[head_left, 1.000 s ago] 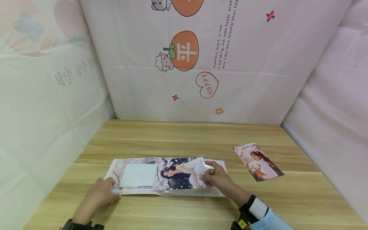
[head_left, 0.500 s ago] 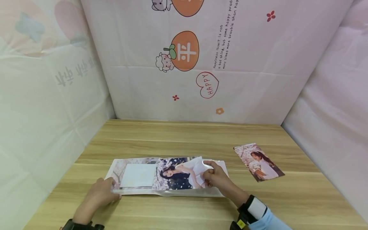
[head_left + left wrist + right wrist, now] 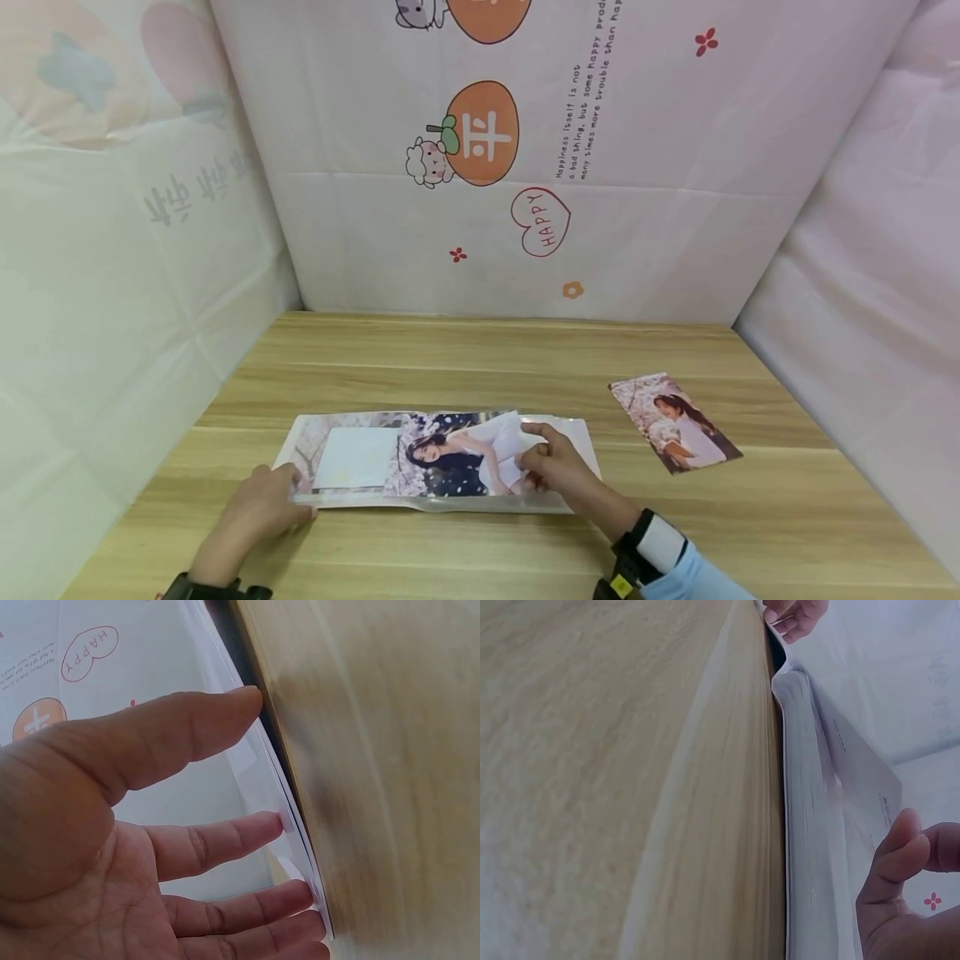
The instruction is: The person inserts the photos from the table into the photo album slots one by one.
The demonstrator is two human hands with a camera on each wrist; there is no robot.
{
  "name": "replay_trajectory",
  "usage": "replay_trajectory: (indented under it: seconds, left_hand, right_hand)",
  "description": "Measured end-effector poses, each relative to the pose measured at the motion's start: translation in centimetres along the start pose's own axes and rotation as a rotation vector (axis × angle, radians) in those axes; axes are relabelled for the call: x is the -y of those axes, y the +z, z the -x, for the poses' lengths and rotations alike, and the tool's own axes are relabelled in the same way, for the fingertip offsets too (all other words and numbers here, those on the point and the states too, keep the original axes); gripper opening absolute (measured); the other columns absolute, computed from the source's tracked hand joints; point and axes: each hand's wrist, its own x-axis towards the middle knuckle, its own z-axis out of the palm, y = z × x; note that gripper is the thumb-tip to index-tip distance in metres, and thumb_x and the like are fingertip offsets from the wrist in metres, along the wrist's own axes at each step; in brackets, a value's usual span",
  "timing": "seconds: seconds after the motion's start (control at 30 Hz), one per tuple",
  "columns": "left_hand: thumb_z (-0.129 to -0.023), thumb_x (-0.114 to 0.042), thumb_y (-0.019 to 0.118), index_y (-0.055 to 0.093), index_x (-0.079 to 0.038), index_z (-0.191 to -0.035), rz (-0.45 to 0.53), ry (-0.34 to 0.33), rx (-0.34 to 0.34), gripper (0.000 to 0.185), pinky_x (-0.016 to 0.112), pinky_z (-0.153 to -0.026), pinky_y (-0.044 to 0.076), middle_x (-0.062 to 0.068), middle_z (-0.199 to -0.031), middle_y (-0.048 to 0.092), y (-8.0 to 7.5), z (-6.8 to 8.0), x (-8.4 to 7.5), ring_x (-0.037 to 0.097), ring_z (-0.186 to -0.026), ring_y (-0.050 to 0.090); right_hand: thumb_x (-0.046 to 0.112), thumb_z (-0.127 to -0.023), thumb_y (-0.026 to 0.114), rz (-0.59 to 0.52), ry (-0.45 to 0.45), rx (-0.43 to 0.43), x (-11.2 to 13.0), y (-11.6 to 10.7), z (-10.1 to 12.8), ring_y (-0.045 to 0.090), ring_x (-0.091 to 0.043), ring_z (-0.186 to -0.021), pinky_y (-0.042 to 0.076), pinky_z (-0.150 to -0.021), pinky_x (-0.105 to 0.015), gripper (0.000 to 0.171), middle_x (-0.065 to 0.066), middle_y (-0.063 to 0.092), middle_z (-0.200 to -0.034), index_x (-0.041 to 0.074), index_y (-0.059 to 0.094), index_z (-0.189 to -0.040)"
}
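Observation:
An open photo album (image 3: 573, 492) with clear sleeves lies flat near me in the head view. My right hand (image 3: 562, 467) pinches the right end of a photo (image 3: 465, 454) of a person in a white dress, which lies over the right page and overlaps a blank white rectangle (image 3: 356, 458) on the left page. In the right wrist view the photo's pale back (image 3: 855, 754) tilts above the page stack, with the thumb and forefinger bent at its near corner. My left hand (image 3: 258, 508) rests on the album's left edge; its thumb and fingers (image 3: 225, 836) look fairly straight in the left wrist view.
A second photo (image 3: 675, 423), of a person among pink blossom, lies askew on the wooden table (image 3: 480, 358) to the right of the album. White printed cloth (image 3: 637, 250) walls in the table at the back and on both sides.
My right hand has slid the photo a little to the left, so it covers more of the white rectangle. The left hand and the loose photo have stayed put.

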Motion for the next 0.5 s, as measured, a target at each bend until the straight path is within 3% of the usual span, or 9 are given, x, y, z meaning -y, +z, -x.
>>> replay_trajectory:
  seconds: [0.5]
  left_hand:
    - [-0.068,-0.028,0.078,0.059,-0.001,-0.096,0.001,-0.007,0.004,0.044,0.039,-0.06,0.041,0.011,-0.083,0.047,0.0,0.0,0.1,0.026,-0.075,0.045]
  right_hand:
    - [0.004,-0.086,0.052,0.005,0.006,0.017,-0.1,1.4,-0.8,0.059,-0.015,-0.062,0.047,-0.055,-0.024,0.049,-0.009,0.059,-0.083,-0.01,0.038,-0.131]
